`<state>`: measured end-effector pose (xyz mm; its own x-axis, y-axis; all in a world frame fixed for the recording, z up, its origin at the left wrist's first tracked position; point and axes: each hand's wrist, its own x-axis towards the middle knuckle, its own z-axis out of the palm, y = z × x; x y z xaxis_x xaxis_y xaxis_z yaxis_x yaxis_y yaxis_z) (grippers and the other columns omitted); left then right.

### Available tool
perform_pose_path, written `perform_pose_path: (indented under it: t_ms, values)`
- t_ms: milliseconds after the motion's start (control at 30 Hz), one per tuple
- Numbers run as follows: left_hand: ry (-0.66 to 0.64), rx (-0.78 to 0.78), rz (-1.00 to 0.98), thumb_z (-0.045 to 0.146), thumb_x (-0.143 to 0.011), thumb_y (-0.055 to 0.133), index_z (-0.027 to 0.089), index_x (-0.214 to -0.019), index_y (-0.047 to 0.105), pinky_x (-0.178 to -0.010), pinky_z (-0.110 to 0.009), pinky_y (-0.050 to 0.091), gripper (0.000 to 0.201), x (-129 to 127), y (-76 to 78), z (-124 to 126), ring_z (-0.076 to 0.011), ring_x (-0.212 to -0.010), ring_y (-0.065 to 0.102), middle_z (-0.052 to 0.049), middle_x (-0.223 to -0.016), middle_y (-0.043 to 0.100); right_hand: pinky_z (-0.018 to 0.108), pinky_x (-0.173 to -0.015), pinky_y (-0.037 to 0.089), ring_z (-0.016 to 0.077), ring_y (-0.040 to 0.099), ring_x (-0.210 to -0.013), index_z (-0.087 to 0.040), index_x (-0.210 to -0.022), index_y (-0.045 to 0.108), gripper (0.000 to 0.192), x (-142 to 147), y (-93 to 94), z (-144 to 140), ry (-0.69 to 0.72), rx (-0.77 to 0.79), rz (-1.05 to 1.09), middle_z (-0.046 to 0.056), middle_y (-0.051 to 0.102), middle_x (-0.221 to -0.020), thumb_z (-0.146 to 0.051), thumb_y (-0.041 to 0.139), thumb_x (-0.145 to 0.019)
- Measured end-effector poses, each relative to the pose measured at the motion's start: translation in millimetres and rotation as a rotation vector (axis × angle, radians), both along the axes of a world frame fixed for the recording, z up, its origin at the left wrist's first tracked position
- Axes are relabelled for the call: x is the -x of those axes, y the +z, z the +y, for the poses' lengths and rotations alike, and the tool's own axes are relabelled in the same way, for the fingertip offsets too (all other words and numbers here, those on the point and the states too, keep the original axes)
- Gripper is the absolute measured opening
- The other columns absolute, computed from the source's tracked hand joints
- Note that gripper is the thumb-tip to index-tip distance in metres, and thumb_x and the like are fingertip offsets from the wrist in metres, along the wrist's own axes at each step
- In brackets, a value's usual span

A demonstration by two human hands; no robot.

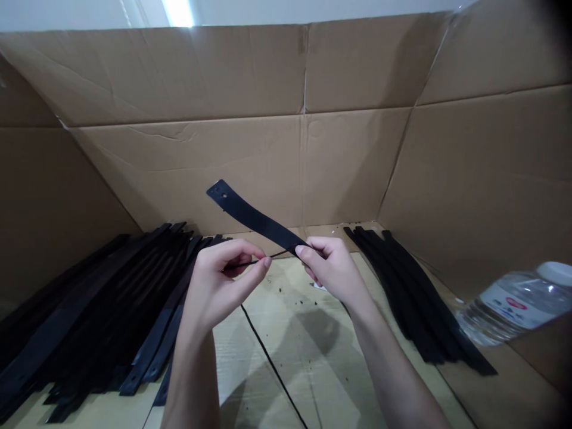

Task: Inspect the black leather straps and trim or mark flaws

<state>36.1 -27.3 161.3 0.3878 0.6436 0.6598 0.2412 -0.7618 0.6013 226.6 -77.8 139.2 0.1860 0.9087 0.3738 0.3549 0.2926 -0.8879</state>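
Observation:
A black strap [259, 221] with a small hole near its far end is held up above the table, slanting to the upper left. My right hand [333, 268] is closed round its lower part, thumb on top. My left hand [230, 274] pinches a thin black cord [270, 356] between thumb and forefinger. From that pinch a short stretch of cord runs to the strap beside my right thumb. Below my left hand the cord trails down to the front edge of the view. My right hand hides the strap's near part.
A large heap of black straps [111, 298] lies on the left, a smaller group of black straps [415, 298] on the right. A clear plastic bottle [513, 304] stands tilted in view at far right. Cardboard walls [232, 143] enclose the table [268, 393]; dark crumbs dot it.

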Motion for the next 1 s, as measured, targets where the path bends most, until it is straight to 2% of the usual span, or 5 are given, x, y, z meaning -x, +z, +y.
perform_pose_path:
  t_ms: [233, 467, 733, 1000]
  values:
    - [0.011, -0.022, -0.069, 0.02, -0.076, 0.072, 0.017, -0.071, 0.066, -0.041, -0.019, 0.031, 0.008, -1, 1.4, -3, -0.0073, -0.047, 0.04, 0.004, -0.053, 0.051, 0.025, -0.045, 0.02, 0.0101, 0.037, -0.046, -0.021, -0.057, 0.038, 0.04, 1, 0.3, 0, -0.052, -0.013, -0.076, -0.006, 0.034, -0.051, -0.041, 0.054, -0.088]
    - [0.06, -0.028, -0.025, 0.026, -0.077, 0.071, 0.016, -0.066, 0.066, -0.041, -0.02, 0.029, 0.016, -11, 1.9, -6, -0.0073, -0.045, 0.038, 0.004, -0.05, 0.049, 0.025, -0.047, 0.022, 0.0101, 0.033, -0.05, -0.02, -0.057, 0.035, 0.041, 5, 5.0, -5, -0.123, -0.043, -0.182, -0.006, 0.03, -0.053, -0.039, 0.055, -0.087]
    - [0.259, -0.093, 0.002, 0.034, -0.076, 0.073, 0.015, -0.056, 0.064, -0.042, -0.023, 0.025, 0.028, -25, -3.4, -8, -0.0071, -0.045, 0.033, 0.005, -0.046, 0.038, 0.026, -0.049, 0.023, 0.0105, 0.032, -0.051, -0.02, -0.057, 0.035, 0.041, 12, 6.7, -10, -0.219, -0.068, -0.297, -0.006, 0.032, -0.052, -0.04, 0.056, -0.085]
    - [0.293, -0.073, -0.011, 0.036, -0.074, 0.074, 0.015, -0.054, 0.062, -0.042, -0.023, 0.025, 0.032, -24, -1.9, -10, -0.0069, -0.045, 0.033, 0.006, -0.046, 0.036, 0.026, -0.049, 0.023, 0.0111, 0.035, -0.051, -0.02, -0.059, 0.04, 0.035, 14, 10.9, -14, -0.253, -0.072, -0.373, -0.006, 0.037, -0.051, -0.039, 0.058, -0.083]
